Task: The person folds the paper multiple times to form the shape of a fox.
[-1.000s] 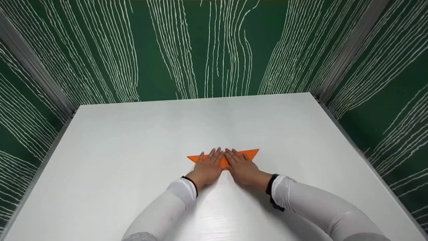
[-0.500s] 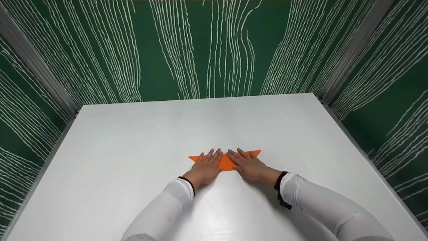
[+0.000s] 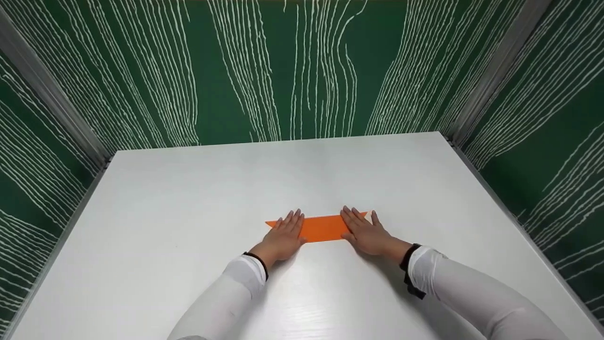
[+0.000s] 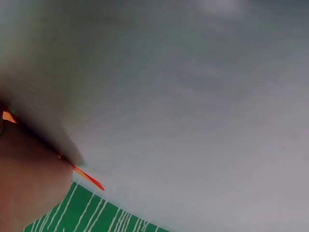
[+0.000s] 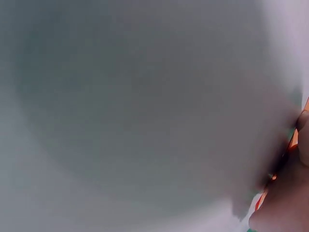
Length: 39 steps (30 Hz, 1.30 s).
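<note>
A folded sheet of orange paper lies flat on the white table, a long strip with pointed ends. My left hand rests flat on its left part, fingers straight and pointing away from me. On the right part lies my right hand, palm down with its fingers spread. The hands cover most of both ends; only a left tip and a sliver at the upper right show past them. In the left wrist view a thin orange paper point sticks out beyond the left hand. The right wrist view catches part of the right hand over an orange edge.
The white table extends around the paper on all sides. Green panels with white wavy lines stand behind it and at both sides, joined by grey metal posts at the corners.
From nearly touching at the middle, both hands have slid apart along the paper, left hand leftward and right hand rightward. More of the orange middle shows now; the paper stays in place.
</note>
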Tool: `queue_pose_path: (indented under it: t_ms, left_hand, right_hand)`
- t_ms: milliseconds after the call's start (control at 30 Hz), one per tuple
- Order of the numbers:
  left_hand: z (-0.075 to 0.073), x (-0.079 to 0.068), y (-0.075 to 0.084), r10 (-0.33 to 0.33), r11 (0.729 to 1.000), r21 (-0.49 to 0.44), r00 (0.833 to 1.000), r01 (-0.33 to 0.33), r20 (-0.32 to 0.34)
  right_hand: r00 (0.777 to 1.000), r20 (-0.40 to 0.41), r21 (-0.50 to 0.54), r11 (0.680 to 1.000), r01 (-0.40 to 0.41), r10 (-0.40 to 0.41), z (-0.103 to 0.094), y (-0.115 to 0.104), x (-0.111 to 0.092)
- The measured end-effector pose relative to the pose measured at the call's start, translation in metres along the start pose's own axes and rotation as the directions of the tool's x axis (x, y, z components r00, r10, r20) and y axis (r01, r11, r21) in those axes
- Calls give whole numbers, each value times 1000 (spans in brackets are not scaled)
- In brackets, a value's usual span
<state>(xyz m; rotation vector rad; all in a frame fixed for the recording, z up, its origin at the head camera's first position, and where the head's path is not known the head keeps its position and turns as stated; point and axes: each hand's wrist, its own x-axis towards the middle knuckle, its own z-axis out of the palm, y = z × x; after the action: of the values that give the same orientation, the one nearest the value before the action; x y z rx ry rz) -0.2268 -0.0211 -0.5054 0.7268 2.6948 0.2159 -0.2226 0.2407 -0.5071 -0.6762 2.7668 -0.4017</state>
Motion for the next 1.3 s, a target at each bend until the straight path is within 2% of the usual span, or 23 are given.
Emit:
queue_pose_path:
  t_ms: [167, 400, 500, 600, 700, 800, 933, 1067, 1300]
  left_hand:
    - [2, -2, 0, -45, 998, -40, 999, 45, -3]
    - [3, -10, 4, -184, 979, -92, 982, 181, -31]
    - [5, -12, 7, -273, 956, -117, 961, 267, -34]
    - [5, -14, 11, -367, 925, -121, 929, 360, -38]
    - [1, -15, 14, -425, 902, -103, 904, 419, -47]
    - [-1, -16, 13, -457, 888, -68, 889, 455, -19]
    - [-3, -18, 9, -469, 883, 7, 883, 469, 21]
    - [-4, -23, 7, -469, 883, 32, 883, 469, 0]
    - [-5, -27, 9, -484, 874, 31, 874, 486, -45]
  right_hand:
    - [999, -12, -8, 999, -45, 45, 3, -2, -1]
    - [995, -16, -4, 995, -99, 99, 3, -2, 0]
    - [993, -6, 1, 993, -120, 120, 3, -4, 0]
    - [991, -8, 1, 991, -132, 132, 4, -4, 1]
    - [989, -19, -15, 990, -144, 143, 4, -3, 3]
    - [989, -8, -33, 989, -147, 147, 4, -4, 4]
    - [990, 2, -26, 990, -141, 141, 2, -6, 4]
    - [988, -2, -25, 988, -155, 155, 0, -7, 2]
    - [977, 1, 2, 977, -214, 214, 1, -5, 1]
